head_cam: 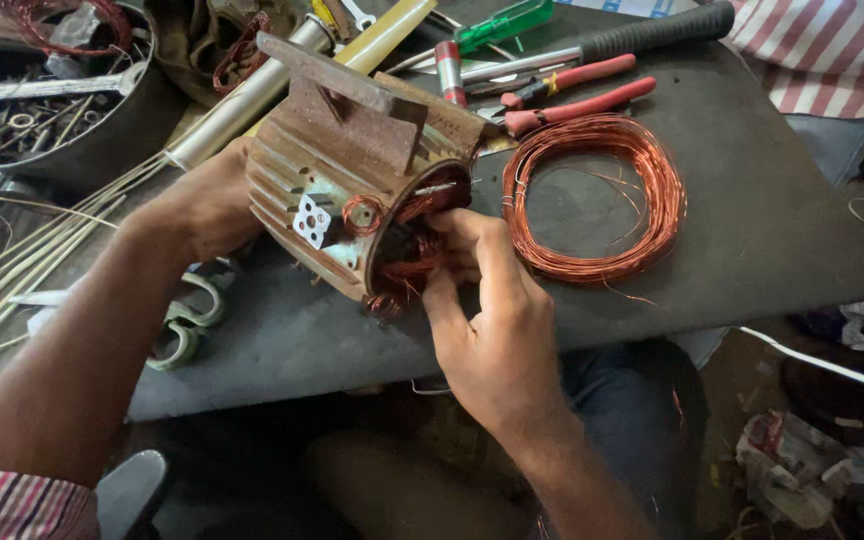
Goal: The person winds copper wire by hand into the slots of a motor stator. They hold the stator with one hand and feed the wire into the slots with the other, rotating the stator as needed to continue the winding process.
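Upper left of frame: metal bowl of wrenches and bolts, white wire strands fanning below it. Left hand braces the finned motor stator housing at centre on the dark table, fingers hidden behind it, grip cannot be told. Right hand has fingertips pinching the copper windings at the housing's open end; loose copper wire coil lies just right, red-handled pliers above it.

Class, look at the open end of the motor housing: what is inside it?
Inside the motor housing are copper windings. The right hand has its fingers in the opening and covers part of them; deeper inside cannot be seen.
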